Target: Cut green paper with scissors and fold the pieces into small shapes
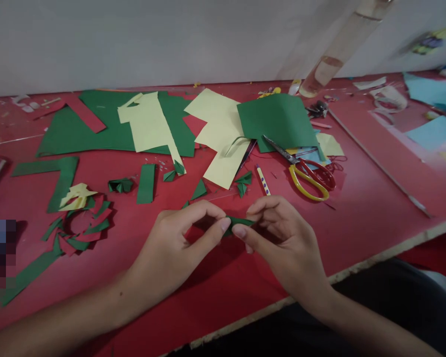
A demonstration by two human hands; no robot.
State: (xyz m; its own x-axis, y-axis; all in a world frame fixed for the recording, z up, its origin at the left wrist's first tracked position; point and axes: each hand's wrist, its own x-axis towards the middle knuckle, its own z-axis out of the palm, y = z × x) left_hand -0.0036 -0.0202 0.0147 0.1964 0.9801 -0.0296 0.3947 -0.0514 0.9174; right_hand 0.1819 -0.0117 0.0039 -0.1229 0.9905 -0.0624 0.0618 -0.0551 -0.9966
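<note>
A small folded piece of green paper [241,221] is pinched between both hands above the red table. My left hand [188,230] grips its left end between thumb and fingers. At the other end, the thumb and index finger of my right hand [282,230] close on it. Its underside is partly hidden by the fingers. Just beyond the hands lie folded green pieces [244,184], a green triangle [199,190] and a dotted stick [262,179]. Off to the left is a ring of red and green folded paper [103,224] with a pale yellow paper piece [78,196] on it.
Scissors [308,183] with red and yellow handles lie beyond my right hand, blades on a green sheet [278,119]. Pale yellow sheets [219,124] and a large green sheet [70,129] spread along the wall. A clear tube [330,64] leans there. The table's rough edge [386,254] runs nearest me.
</note>
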